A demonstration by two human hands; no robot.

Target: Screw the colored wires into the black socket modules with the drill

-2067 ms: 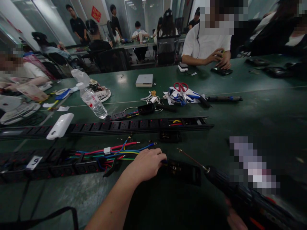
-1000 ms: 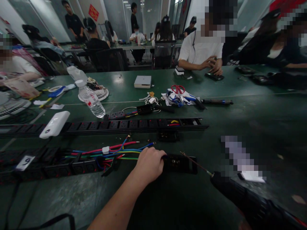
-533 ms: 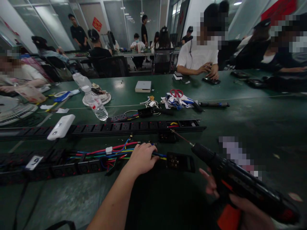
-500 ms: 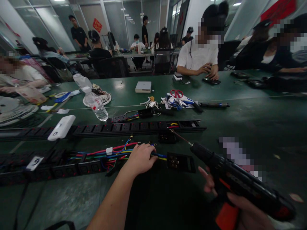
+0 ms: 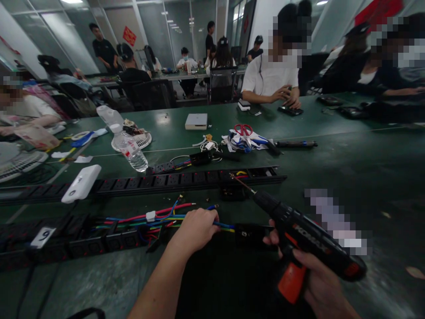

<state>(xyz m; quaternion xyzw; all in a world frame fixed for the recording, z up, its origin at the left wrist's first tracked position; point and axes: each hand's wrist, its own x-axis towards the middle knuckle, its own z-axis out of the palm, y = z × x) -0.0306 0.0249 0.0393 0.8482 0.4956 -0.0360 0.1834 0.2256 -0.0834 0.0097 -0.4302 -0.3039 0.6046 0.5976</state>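
Note:
My left hand (image 5: 194, 229) is closed on a bundle of coloured wires (image 5: 156, 217) that runs from a row of black sockets (image 5: 83, 239) to a small black socket module (image 5: 252, 235). My right hand (image 5: 318, 288) grips a black and orange cordless screwdriver (image 5: 305, 237). Its long bit (image 5: 241, 184) points up and left toward the long black power strip (image 5: 186, 179). One fingertip of my right hand touches the socket module. Another small black part (image 5: 232, 192) lies in front of the strip.
A water bottle (image 5: 128, 148), a white device (image 5: 83, 182), a white box (image 5: 196, 121), red-handled scissors (image 5: 243, 129) on a pile of tape and a black pen-like tool (image 5: 295, 144) lie on the green table (image 5: 365, 159). People sit across and at the left.
My right hand has brought the screwdriver up and left, from the lower right corner to above the socket module. My left hand has slid left from the module onto the wires.

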